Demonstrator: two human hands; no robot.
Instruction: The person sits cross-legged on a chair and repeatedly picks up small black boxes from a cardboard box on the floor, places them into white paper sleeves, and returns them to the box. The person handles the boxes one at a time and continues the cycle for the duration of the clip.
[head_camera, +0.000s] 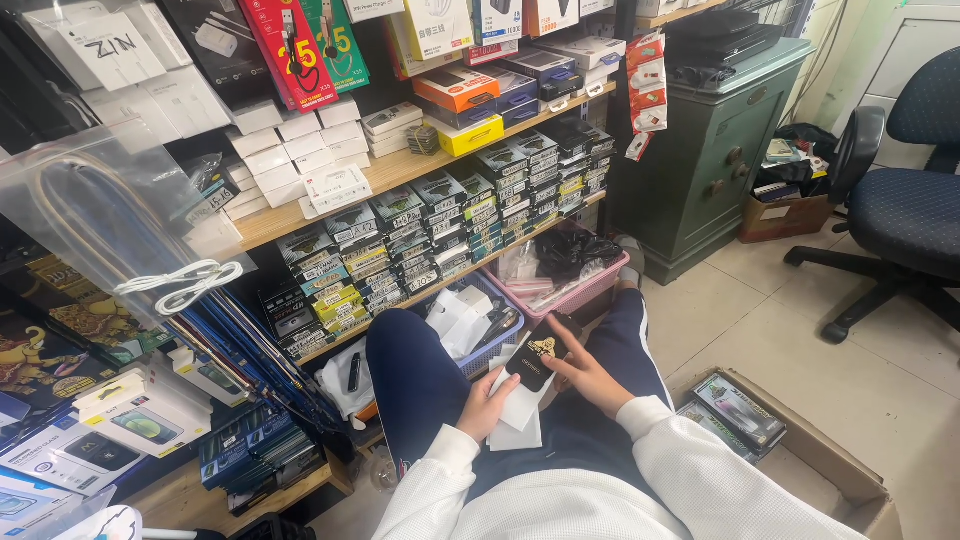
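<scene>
Over the lap, between two knees in dark blue trousers (420, 375), one black phone case (540, 357) with a gold emblem rests on a few white paper sleeves (518, 415). Left hand (487, 405) curls under the sleeves, fingers closed on them; right hand (588, 378) pinches the case's right edge, fingers partly bent. Two wooden shelves (400, 172) ahead carry many small boxes. One pink basket (590, 290), one blue basket (490, 352), one green safe (720, 140), one office chair (905, 205) and one cardboard box (800, 450) stand on beige floor tiles (790, 330).

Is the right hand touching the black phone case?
Touching. The head view shows the right hand with its fingers on the edge of the black phone case.
</scene>
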